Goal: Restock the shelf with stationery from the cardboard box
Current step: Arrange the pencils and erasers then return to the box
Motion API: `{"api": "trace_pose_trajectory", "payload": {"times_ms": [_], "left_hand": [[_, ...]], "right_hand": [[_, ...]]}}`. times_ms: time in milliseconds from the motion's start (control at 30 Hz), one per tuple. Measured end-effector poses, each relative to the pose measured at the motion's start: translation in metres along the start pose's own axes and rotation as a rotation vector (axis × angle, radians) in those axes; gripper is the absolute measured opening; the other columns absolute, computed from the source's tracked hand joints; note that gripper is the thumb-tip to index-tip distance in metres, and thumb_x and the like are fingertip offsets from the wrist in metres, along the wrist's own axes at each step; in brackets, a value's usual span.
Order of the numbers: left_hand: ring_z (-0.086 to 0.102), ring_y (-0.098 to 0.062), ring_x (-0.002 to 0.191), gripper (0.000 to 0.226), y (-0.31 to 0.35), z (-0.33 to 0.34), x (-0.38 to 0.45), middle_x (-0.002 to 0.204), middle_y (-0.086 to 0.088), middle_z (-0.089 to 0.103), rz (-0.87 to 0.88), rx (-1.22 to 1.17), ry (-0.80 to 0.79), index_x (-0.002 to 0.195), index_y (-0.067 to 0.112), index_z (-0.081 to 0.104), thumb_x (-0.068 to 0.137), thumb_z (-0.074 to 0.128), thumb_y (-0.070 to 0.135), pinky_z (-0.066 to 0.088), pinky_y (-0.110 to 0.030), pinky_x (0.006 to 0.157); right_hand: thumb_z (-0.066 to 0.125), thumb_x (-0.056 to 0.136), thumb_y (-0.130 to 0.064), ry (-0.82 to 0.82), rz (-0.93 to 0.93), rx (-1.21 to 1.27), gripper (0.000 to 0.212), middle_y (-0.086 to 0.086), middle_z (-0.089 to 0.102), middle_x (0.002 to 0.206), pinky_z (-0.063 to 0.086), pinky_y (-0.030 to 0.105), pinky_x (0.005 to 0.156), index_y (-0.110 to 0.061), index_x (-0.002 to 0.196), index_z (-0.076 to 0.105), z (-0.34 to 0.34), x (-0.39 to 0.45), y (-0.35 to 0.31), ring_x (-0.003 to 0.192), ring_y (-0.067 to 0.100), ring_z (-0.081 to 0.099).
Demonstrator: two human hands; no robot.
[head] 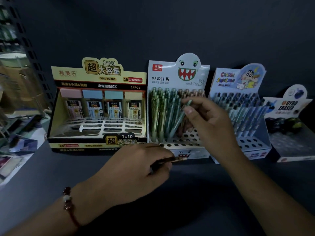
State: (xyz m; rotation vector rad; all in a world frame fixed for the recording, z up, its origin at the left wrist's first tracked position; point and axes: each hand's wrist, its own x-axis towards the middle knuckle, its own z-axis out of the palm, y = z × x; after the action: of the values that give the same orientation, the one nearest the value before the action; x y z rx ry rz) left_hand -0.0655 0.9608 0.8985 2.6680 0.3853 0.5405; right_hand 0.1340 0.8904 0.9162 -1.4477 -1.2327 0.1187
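Head view: the right hand (207, 123) pinches a green mechanical pencil (179, 120) near its top, tilted over the monster-face display box (179, 74). In front of that box the left hand (136, 169) curls round more pencils (167, 160), mostly hidden. The pencil looks light, stiff and slick; a high pinch should let its tip find an empty hole (176, 145) at the box's front.
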Motion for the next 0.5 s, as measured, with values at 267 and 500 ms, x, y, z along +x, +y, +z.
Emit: {"api": "trace_pose_trajectory", "payload": {"times_ms": [267,500], "left_hand": [[0.058,-0.006,0.076,0.027,0.001,0.002,0.001,0.091,0.013,0.062,0.033,0.006,0.021,0.108,0.035,0.064,0.095,0.042,0.047,0.048,-0.027,0.065],[0.060,-0.001,0.082,0.029,0.002,0.005,0.001,0.097,0.021,0.063,0.031,-0.020,0.073,0.120,0.039,0.062,0.097,0.048,0.050,0.046,-0.016,0.067]], "right_hand": [[0.061,0.095,-0.031,0.041,0.068,0.033,0.015,-0.015,0.068,0.096,0.058,0.027,0.071,-0.037,0.109,0.063,0.009,0.002,0.005,0.072,0.005,0.066],[0.063,0.094,-0.032,-0.080,0.067,-0.037,0.023,-0.017,0.068,0.102,0.057,0.024,0.075,-0.028,0.117,0.066,0.022,0.001,0.006,0.090,-0.001,0.065]]}}
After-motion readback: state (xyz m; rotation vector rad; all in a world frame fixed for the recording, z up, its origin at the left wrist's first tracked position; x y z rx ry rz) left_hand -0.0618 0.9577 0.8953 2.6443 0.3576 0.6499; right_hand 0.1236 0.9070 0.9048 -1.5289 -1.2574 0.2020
